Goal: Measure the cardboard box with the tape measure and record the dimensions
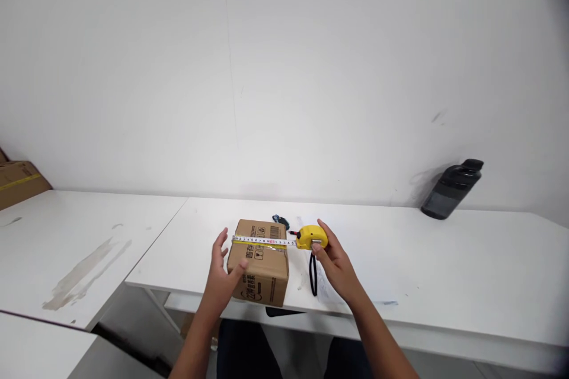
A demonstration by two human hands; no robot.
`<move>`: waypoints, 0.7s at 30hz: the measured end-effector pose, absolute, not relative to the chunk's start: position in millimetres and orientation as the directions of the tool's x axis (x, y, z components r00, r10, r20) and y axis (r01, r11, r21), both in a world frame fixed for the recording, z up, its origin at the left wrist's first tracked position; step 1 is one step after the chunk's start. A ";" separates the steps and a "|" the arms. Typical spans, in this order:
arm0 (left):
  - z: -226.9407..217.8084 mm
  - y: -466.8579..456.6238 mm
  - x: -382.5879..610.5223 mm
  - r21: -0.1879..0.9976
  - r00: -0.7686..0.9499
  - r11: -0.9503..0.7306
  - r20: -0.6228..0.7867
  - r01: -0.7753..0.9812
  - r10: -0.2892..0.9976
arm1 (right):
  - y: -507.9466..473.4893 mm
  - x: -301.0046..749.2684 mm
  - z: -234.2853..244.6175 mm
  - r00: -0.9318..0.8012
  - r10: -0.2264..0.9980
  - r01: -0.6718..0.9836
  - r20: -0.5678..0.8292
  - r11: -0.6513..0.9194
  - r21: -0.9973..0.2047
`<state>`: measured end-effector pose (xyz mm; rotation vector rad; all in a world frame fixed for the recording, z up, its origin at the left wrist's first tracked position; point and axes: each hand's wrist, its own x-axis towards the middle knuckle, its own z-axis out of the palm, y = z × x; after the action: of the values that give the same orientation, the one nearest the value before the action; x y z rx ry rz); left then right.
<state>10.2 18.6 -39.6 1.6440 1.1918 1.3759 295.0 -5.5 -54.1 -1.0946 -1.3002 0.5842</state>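
A small brown cardboard box [262, 269] with printed markings sits near the front edge of a white table [400, 254]. A yellow tape measure [312, 237] has its tape [262, 241] pulled out across the box's top. My right hand [335, 263] grips the tape measure's case at the box's right side, and a black wrist strap [313, 275] hangs from it. My left hand [222, 272] rests against the box's left side, thumb on the front face, fingers up by the tape's end.
A dark bottle [451, 189] leans against the wall at the table's back right. A small dark object [281, 221] lies behind the box. A second white table [75, 243] with smudges stands to the left, with a cardboard box [18, 182] at its far left.
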 end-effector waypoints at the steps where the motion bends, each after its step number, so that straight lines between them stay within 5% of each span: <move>1: -38.4 18.2 14.2 0.930 0.030 -0.312 0.312 0.194 0.950 | -6.5 293.5 -56.9 0.229 0.863 0.225 0.449 0.402 -0.887; 14: -33.9 10.8 31.3 0.970 -0.135 -0.215 0.229 0.111 0.964 | -20.5 285.9 -58.0 0.247 0.883 0.291 0.399 0.325 -0.900; 21: -32.5 12.9 36.6 0.969 -0.145 -0.215 0.231 0.119 0.962 | -10.0 263.9 -50.0 0.173 0.828 0.355 0.533 0.452 -0.818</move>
<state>36.6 12.9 -32.5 1.3758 1.2889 1.4475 263.9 -10.0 -50.0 -1.1248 -1.4210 0.4634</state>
